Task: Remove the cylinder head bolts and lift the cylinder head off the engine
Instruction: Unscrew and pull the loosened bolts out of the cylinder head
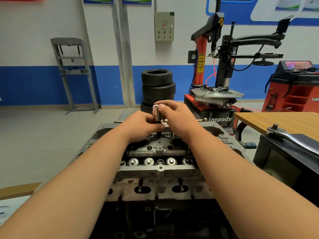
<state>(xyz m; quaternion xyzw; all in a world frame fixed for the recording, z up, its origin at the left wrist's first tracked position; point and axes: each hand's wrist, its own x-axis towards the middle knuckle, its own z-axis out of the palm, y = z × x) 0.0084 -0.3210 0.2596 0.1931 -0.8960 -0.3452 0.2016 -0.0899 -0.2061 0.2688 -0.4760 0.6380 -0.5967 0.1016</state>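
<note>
Head view: both hands meet over the far side of the cylinder head. The right hand pinches the top of a chrome socket between thumb and fingertips. Just under it, the left hand curls thumb and fingers round the dark shank that runs from the socket down into the cylinder head. Whether that shank is a long bit or a bolt coming out cannot be told.

The cylinder head lies below and nearer than both hands, between the forearms, and sits on the engine. What looks like another bolt sits in the row of valve springs, nearer the body than the hands. A ratchet lies well to the right of the right hand, on a black box.

The socket and shank are probably light, stiff and possibly oily, so a fingertip pinch is enough, provided they are kept upright. The cylinder head is likely a heavy, rigid casting with sharp edges and a gasket face that should not be knocked. It would be best gripped with both hands at opposite ends, under the outer flanges, and lifted straight up once all bolts are out.
</note>
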